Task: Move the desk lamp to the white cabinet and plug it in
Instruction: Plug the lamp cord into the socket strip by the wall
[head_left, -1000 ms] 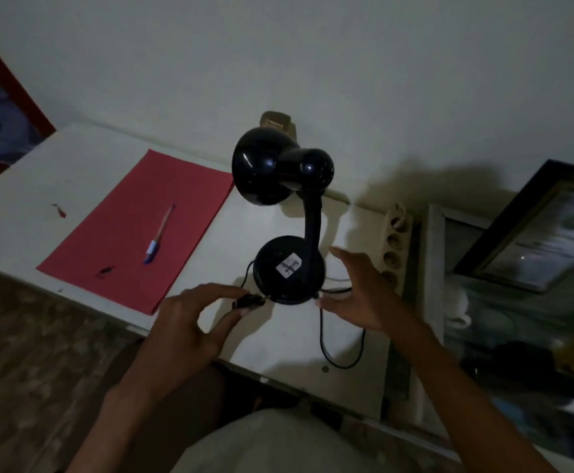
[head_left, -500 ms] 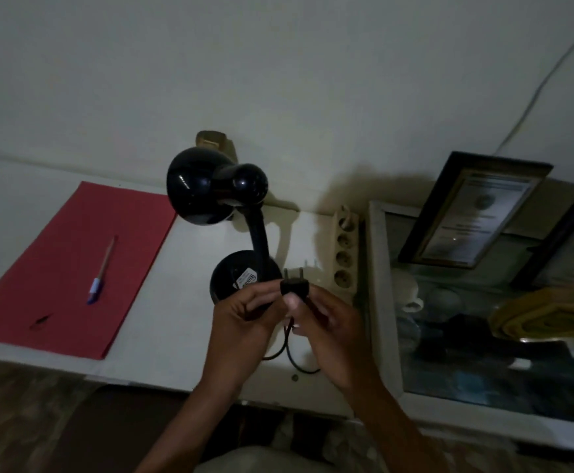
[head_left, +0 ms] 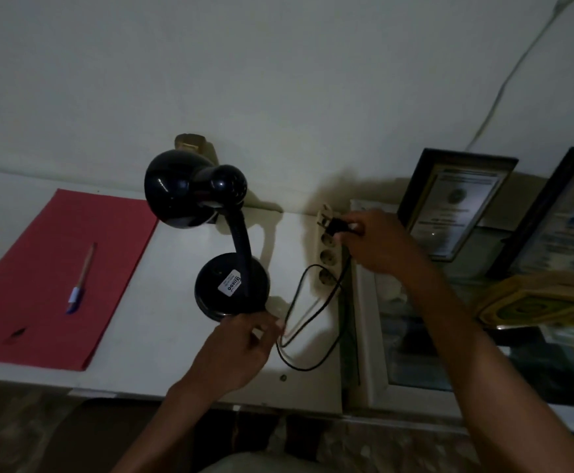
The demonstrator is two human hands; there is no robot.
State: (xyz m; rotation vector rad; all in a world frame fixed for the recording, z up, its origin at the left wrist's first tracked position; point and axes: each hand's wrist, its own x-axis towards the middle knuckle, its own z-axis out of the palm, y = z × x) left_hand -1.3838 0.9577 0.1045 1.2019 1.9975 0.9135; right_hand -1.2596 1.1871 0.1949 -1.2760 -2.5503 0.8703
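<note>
The desk lamp (head_left: 210, 240) stood on the white counter (head_left: 176, 336). The right hand (head_left: 378, 244) pinched its plug (head_left: 335, 227) above the power strip (head_left: 328, 257) (left hand (head_left: 241, 343) loosely curled by the base); aligning prongs with a socket seemed next.

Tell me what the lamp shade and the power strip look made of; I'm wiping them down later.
Lamp shade: glossy black, with sharp highlights on its dome; enamelled metal or hard plastic, the look leaves it open. Power strip: cream, matte, moulded round sockets, most likely plastic. The right hand holds the plug over it.
</note>
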